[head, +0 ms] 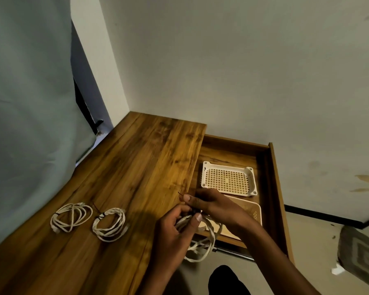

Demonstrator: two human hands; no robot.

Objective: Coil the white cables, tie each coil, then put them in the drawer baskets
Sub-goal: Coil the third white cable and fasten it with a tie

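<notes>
I note two tied coils [87, 220] lying on the surface [136, 167], a third coil [202, 241] gripped in the left hand [173, 233] while the right hand [209, 204] pinches its tie [181, 194], both drawer baskets [228, 177] unfilled.

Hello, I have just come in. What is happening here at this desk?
A person is tying a coiled white cable: the left hand grips the coil, and the right hand pinches a thin dark tie above it. Two tied coils already lie on the wooden desk. The drawer stands open with a white basket and a beige basket inside; no cable shows in either, though the hands partly hide the beige one.
</notes>
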